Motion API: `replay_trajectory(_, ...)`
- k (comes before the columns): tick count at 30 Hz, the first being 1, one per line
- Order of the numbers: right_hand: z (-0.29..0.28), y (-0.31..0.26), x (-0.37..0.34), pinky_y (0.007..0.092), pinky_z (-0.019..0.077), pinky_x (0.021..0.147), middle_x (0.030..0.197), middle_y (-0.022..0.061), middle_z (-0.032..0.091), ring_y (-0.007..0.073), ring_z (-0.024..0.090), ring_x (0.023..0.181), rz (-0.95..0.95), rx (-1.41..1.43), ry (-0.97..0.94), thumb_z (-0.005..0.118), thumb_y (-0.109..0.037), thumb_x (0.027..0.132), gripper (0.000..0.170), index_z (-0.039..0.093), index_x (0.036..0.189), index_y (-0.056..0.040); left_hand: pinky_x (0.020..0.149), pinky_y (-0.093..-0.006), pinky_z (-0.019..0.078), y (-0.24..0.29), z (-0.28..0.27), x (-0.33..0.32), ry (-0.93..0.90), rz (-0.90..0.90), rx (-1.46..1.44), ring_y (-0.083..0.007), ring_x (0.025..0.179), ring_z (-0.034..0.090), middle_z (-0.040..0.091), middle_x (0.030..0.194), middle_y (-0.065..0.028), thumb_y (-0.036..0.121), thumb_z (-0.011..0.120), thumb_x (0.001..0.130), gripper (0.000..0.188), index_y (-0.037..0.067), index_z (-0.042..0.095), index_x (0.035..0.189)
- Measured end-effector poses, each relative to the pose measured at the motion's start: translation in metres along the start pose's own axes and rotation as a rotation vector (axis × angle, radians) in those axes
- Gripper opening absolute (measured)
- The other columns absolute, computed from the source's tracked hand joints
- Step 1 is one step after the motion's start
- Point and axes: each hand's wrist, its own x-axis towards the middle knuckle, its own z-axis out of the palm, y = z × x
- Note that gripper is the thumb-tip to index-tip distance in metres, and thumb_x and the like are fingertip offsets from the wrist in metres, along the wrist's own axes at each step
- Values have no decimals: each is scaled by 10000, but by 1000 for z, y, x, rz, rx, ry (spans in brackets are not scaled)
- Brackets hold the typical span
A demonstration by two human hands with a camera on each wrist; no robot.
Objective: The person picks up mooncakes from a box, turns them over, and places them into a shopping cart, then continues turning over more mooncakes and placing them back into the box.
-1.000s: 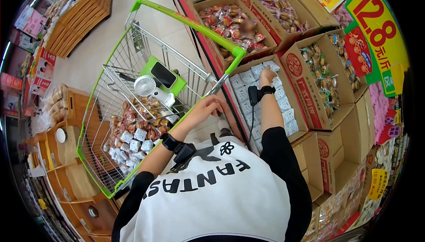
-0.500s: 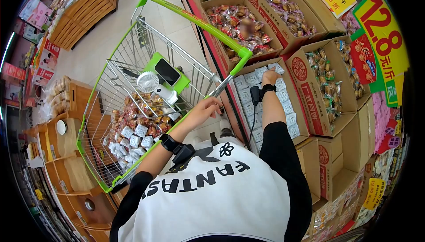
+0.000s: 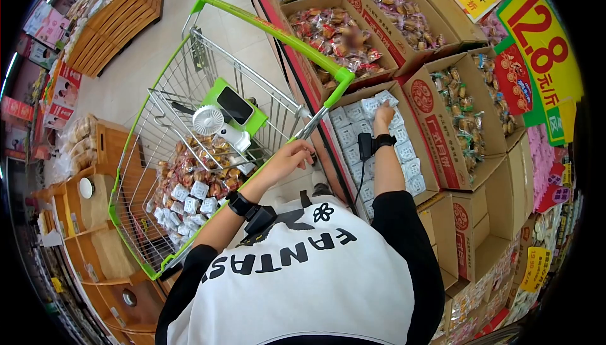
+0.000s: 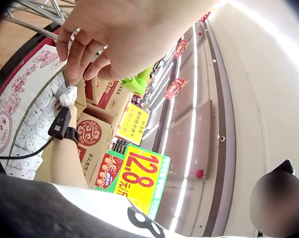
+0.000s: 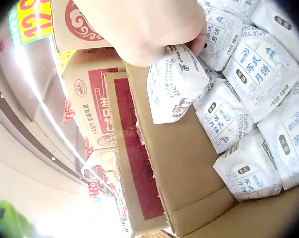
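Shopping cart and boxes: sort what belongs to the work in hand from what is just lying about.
Likely in the work:
- right hand, pinching a white packet
- box of similar packets
- cart, with similar packets inside

Likely just about:
- small fan in the cart
- price sign
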Motion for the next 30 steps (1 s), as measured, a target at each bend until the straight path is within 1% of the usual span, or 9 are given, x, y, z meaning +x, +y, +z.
replay_trajectory(2, 5, 21, 14, 416, 385, 804, 998, 281, 522, 407, 495, 935, -208, -20, -120, 403, -362, 837, 514, 507, 940, 132, 614, -197, 409, 0, 0, 1, -11, 8, 1, -82, 638, 490, 557, 766, -49, 92, 400, 818, 188, 16, 498, 960)
replay_trajectory(3, -1, 21, 8, 392, 393, 768, 942, 239, 563, 355, 526, 907, -135, 60, -180, 420, -345, 840, 489, 560, 877, 122, 614, -197, 410, 0, 0, 2, -16, 12, 1, -83, 639, 492, 557, 765, -49, 94, 406, 819, 184, 16, 500, 957)
replay_trajectory(4, -13, 17, -6, 392, 393, 768, 942, 239, 563, 355, 526, 907, -136, 61, -177, 420, -345, 840, 489, 560, 877, 122, 614, -197, 410, 0, -1, 2, -20, 15, 2, -83, 639, 492, 557, 765, -49, 94, 406, 819, 184, 16, 500, 957)
replay_trajectory(7, -37, 14, -31, 271, 398, 730, 892, 112, 582, 173, 527, 839, -86, 355, -476, 468, -339, 842, 451, 548, 956, 90, 612, -197, 410, 0, -1, 2, -24, 14, -9, -84, 638, 493, 557, 762, -50, 98, 413, 823, 179, 15, 503, 953)
replay_trajectory(10, -55, 12, -53, 235, 381, 770, 943, 81, 566, 141, 514, 851, -113, 640, -631, 486, -330, 837, 436, 519, 1011, 69, 609, -195, 409, 1, 0, 1, -43, 28, 3, -84, 637, 494, 556, 762, -51, 100, 411, 829, 178, 16, 504, 955)
replay_trajectory(19, -153, -81, -171, 214, 394, 725, 895, 27, 557, 86, 508, 807, -263, 502, -965, 473, -298, 848, 320, 515, 1001, -20, 580, -200, 423, 23, 8, -5, -77, 74, -17, -92, 635, 510, 548, 780, -57, 149, 390, 867, 199, 24, 485, 988)
replay_trajectory(22, -156, -81, -179, 204, 422, 663, 893, 17, 549, 80, 519, 780, -283, 371, -1153, 482, -287, 845, 352, 473, 1073, -19, 577, -226, 455, 38, 13, -13, -65, 30, -161, -116, 673, 535, 539, 836, -69, 201, 370, 891, 254, 21, 438, 1056)
replay_trajectory(24, -153, -80, -196, 211, 423, 613, 852, 35, 553, 77, 520, 723, -361, 229, -1251, 480, -286, 845, 301, 496, 991, -23, 591, -252, 480, 45, 17, -18, 54, 183, -281, -148, 715, 555, 525, 884, -82, 233, 349, 901, 304, 13, 392, 1106)
replay_trajectory(30, -140, -73, -225, 188, 397, 558, 729, 27, 553, 57, 509, 636, -352, 200, -1421, 499, -270, 839, 288, 490, 973, -14, 546, -234, 507, 51, 6, -29, 153, 202, -277, -128, 748, 559, 527, 912, -90, 151, 513, 824, 366, -19, 381, 1122)
